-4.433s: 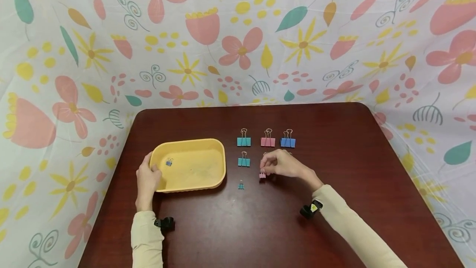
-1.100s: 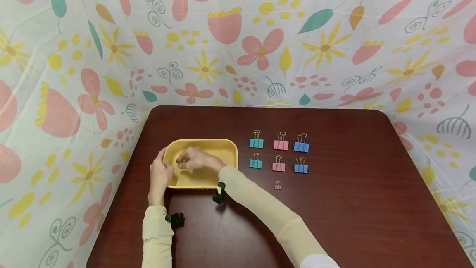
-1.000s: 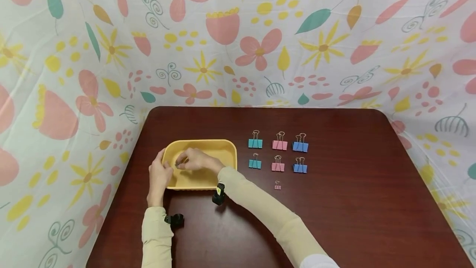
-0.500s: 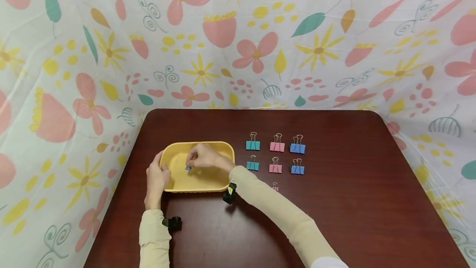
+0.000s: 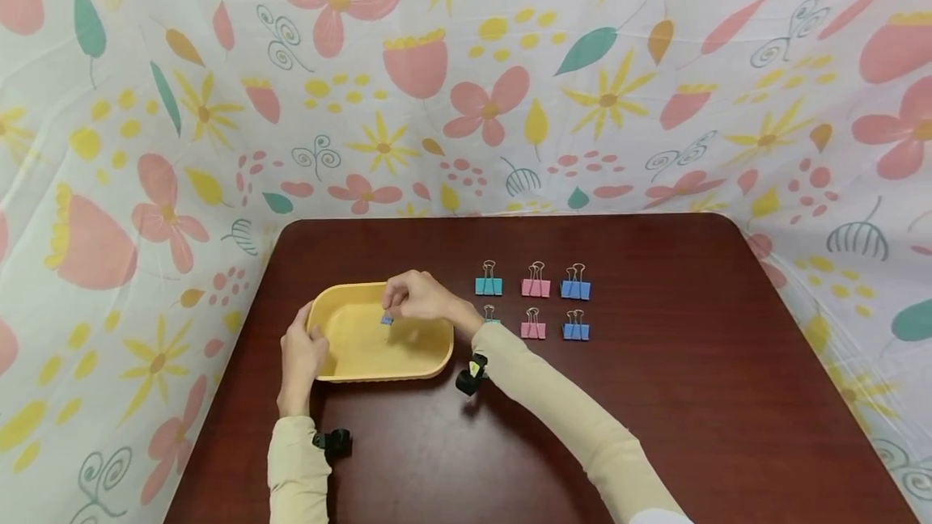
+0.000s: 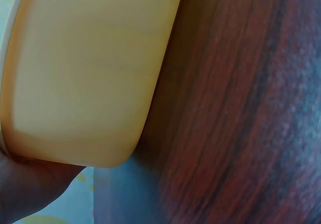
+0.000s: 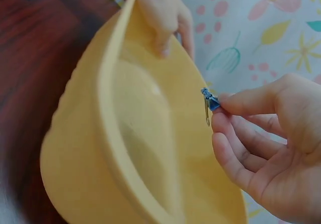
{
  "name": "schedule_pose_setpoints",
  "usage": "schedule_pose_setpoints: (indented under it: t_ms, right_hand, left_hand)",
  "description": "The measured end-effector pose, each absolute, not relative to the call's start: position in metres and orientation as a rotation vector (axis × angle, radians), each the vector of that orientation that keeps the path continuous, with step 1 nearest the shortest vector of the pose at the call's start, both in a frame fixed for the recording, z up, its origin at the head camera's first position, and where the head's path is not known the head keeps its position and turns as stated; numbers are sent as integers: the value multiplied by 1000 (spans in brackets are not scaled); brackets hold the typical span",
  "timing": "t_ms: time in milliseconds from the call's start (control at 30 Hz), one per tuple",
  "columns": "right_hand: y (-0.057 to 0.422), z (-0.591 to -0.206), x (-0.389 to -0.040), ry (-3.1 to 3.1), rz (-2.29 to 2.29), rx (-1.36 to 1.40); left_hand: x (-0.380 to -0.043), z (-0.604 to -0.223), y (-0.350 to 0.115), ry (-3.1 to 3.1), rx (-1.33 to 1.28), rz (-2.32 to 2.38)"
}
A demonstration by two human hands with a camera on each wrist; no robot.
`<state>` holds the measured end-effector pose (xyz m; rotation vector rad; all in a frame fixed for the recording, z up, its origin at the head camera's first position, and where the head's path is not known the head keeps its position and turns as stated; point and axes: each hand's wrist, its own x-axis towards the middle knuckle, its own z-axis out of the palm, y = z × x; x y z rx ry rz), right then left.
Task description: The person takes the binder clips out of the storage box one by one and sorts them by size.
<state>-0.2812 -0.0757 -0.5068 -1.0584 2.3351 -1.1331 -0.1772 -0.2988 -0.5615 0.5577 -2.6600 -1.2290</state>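
Note:
A small blue binder clip (image 5: pixel 387 319) is pinched between the thumb and fingertips of my right hand (image 5: pixel 422 297), over the yellow tray (image 5: pixel 349 350). In the right wrist view one wire handle of this clip (image 7: pixel 213 102) hangs down. My left hand (image 5: pixel 300 354) grips the tray's left end, thumb over the rim and fingers outside. Right of the tray stand large teal (image 5: pixel 489 287), pink (image 5: pixel 535 289) and blue (image 5: pixel 575 290) binder clips. A nearer row has medium pink (image 5: pixel 533 331) and blue (image 5: pixel 576 332) clips, and a teal clip (image 5: pixel 491 320) partly hidden by my right wrist.
The dark red-brown wooden table (image 5: pixel 699 362) has rounded far corners. A flower-printed cloth (image 5: pixel 466 152) hangs close behind its back edge and along the sides. My right sleeve (image 5: pixel 561 411) crosses the table in front of the clips.
My right hand has gone from a small pink clip to the tray, picked up the small blue clip and drifted right. The small pink clip is now hidden by the sleeve. My left hand keeps its grip.

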Motion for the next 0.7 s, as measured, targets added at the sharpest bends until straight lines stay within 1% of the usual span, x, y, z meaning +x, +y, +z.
schedule_pose_setpoints:
  t_ms: [400,700]
  right_hand:
    - [-25,-489,-289,2325,-1213,-998]
    - [27,-489,-300,2334,-1319,-915]
  left_hand:
    - [-174,-561,-299,-2668,594,-1225]
    - [-176,-559,-297,-2677,602,-1244]
